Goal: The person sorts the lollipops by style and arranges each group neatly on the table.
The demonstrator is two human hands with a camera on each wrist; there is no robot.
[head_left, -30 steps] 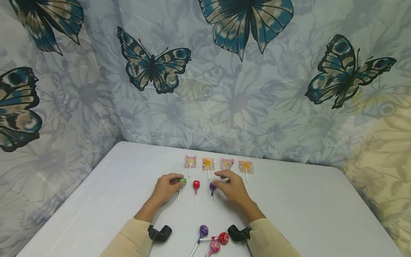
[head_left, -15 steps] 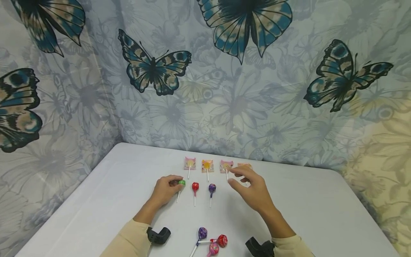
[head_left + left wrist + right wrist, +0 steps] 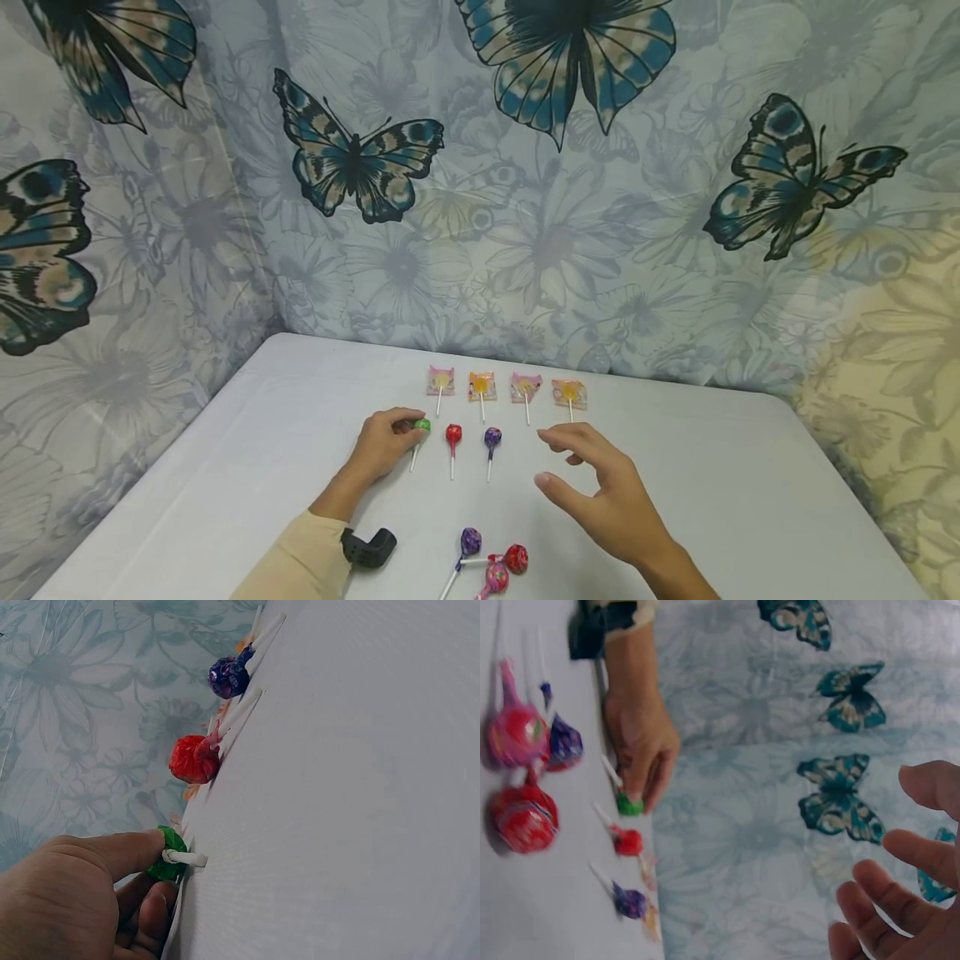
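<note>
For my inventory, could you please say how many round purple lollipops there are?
2: a round purple-wrapped lollipop at the middle row's right end, and another purple lollipop nearer the head camera.

The place seemed a small indoor corner dressed like a filming nook; whether it belonged to a home or a studio could not be told. A floral backdrop [image 3: 551,250] with large teal butterflies [image 3: 355,162] rose behind and to the left of a white table [image 3: 712,483], and a black device [image 3: 369,549] sat at the end of a beige sleeve [image 3: 296,562].
</note>
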